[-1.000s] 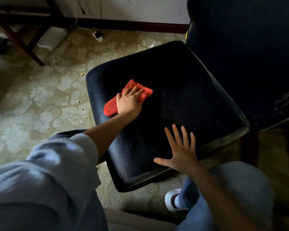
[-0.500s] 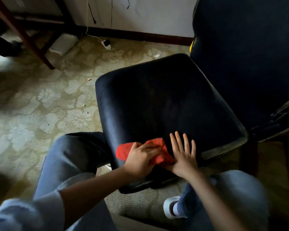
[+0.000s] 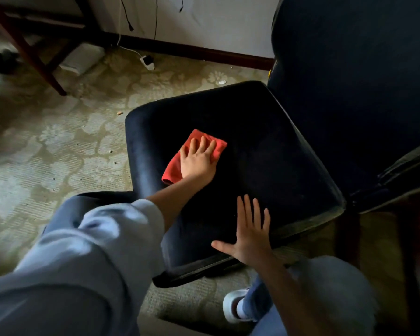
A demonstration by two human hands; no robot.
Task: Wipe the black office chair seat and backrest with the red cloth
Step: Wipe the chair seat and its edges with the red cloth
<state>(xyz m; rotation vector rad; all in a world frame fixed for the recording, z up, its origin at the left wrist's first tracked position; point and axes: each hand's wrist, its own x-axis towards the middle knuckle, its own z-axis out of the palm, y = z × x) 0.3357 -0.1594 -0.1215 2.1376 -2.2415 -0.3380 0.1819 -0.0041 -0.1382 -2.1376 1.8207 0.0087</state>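
Left grip (image 3: pixel 198 161) was released, fingers flat, pressing red cloth (image 3: pixel 172 169) on seat (image 3: pixel 277 166) by its left edge; right grip (image 3: pixel 251 235) lay released, splayed at near edge.

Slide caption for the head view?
Left hand presses the red cloth on the seat; right hand rests flat near its front edge.
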